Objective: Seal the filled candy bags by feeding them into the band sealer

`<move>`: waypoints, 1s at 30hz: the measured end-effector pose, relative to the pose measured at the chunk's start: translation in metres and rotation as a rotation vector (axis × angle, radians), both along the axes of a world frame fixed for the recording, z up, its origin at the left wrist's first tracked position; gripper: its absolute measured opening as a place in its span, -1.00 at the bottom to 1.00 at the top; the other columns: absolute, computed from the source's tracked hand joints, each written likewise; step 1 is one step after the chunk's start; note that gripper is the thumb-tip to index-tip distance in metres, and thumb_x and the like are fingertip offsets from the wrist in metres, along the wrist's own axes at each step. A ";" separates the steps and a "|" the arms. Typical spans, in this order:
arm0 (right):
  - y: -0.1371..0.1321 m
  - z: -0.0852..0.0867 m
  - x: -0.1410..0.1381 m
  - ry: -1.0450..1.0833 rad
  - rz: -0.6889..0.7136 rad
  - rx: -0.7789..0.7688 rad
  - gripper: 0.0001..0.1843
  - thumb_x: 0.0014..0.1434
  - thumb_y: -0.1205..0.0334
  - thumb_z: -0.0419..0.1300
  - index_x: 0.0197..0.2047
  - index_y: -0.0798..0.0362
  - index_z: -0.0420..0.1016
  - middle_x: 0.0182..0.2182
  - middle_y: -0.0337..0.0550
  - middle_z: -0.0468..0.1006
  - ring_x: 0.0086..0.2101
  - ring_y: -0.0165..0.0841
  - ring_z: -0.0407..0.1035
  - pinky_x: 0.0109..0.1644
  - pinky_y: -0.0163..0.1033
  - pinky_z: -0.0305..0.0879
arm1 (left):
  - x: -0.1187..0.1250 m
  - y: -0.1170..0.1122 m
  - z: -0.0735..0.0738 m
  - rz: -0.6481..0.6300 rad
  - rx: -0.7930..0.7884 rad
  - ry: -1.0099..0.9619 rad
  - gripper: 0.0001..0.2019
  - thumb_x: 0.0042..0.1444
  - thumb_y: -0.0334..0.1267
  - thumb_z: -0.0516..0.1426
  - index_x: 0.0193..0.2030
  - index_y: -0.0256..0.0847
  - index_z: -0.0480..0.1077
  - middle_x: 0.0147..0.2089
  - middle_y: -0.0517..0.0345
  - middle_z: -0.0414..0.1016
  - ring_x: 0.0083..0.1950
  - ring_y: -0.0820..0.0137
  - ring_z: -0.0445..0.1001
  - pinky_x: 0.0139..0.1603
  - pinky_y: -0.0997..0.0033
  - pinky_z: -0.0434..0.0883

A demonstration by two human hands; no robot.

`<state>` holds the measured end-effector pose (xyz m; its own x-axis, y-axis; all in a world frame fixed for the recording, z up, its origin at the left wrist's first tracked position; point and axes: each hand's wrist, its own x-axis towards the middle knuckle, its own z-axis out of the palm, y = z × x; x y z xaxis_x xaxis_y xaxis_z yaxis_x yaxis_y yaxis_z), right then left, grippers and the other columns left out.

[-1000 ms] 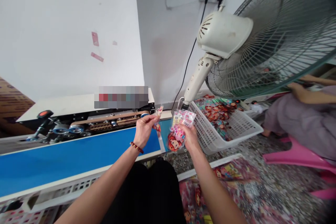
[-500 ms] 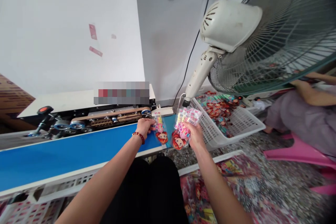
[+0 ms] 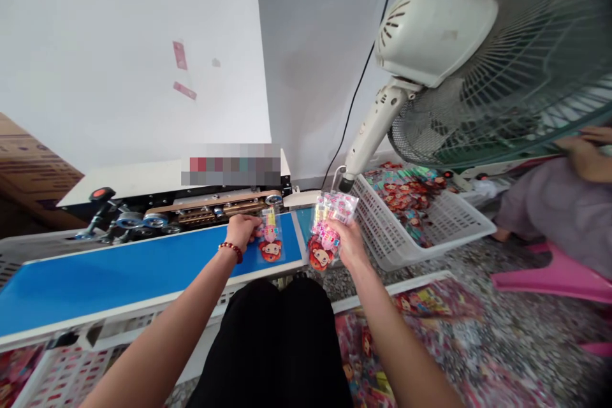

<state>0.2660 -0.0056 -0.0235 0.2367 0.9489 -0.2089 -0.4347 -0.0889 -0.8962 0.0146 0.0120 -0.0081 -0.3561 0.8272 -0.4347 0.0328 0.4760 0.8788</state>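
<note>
My left hand, with a beaded bracelet at the wrist, grips the left edge of a clear plastic packet over the blue conveyor belt. A red-haired cartoon head shows at the packet's lower end and a yellow label at its upper end. My right hand is closed on a stack of similar packets, fanned out beyond the belt's right end. Behind my left hand runs the sealing machine, with its rollers and brown band. Its top panel is partly blurred out.
A white basket of packets stands right of the belt, under a standing fan. More packets lie in a low tray by my right knee. A person in grey sits at the far right by a pink stool.
My left hand has moved left along the belt with the single packet, away from the stack. The right hand still holds its stack. The view has shifted slightly.
</note>
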 end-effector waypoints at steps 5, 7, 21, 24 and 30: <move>0.004 -0.005 -0.017 0.021 0.082 0.002 -0.65 -0.28 0.20 0.48 -0.32 0.03 0.62 -0.46 -0.27 0.66 -0.50 -0.30 0.47 -0.36 -0.23 0.42 | -0.048 -0.020 -0.001 0.011 0.009 0.176 -0.78 -0.25 -0.21 0.32 -0.47 -0.32 0.51 -0.64 0.12 0.42 -0.64 0.45 0.31 -0.65 0.52 0.08; 0.006 -0.006 -0.022 0.016 0.098 0.003 -0.65 -0.28 0.21 0.47 -0.32 0.03 0.62 -0.46 -0.27 0.66 -0.51 -0.29 0.48 -0.36 -0.23 0.42 | -0.060 -0.031 0.002 -0.030 0.032 0.199 -0.73 -0.28 -0.14 0.35 -0.47 -0.31 0.52 -0.67 0.16 0.38 -0.66 0.48 0.25 -0.65 0.52 0.06; -0.001 0.002 0.003 -0.012 0.048 0.027 -0.68 -0.24 0.19 0.49 -0.33 0.01 0.63 -0.46 -0.29 0.65 -0.50 -0.34 0.46 -0.32 -0.23 0.41 | 0.000 -0.047 0.051 -0.173 0.560 -0.146 -0.71 -0.07 -0.05 0.39 -0.34 -0.24 0.59 -0.54 0.17 0.46 -0.60 0.55 0.23 -0.60 0.54 0.13; -0.005 0.008 0.007 -0.008 0.053 0.034 -0.70 -0.23 0.19 0.48 -0.34 -0.02 0.63 -0.46 -0.31 0.65 -0.50 -0.33 0.46 -0.33 -0.23 0.41 | 0.023 -0.037 0.047 -0.136 0.613 -0.228 -0.71 -0.14 -0.07 0.42 -0.39 -0.24 0.58 -0.42 0.14 0.52 -0.57 0.54 0.30 -0.60 0.53 0.17; -0.010 0.024 0.012 -0.045 0.048 0.052 -0.71 -0.20 0.19 0.47 -0.32 -0.06 0.62 -0.45 -0.31 0.66 -0.49 -0.29 0.48 -0.32 -0.20 0.42 | 0.061 -0.008 0.049 -0.143 0.562 -0.361 -0.65 -0.27 -0.04 0.45 -0.43 -0.25 0.56 -0.57 0.24 0.40 -0.64 0.58 0.20 -0.64 0.54 0.05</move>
<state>0.2779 -0.0158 0.0009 0.1988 0.9686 -0.1492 -0.3906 -0.0614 -0.9185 0.0753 0.0037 0.0404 -0.1396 0.9902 0.0032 -0.2803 -0.0426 0.9590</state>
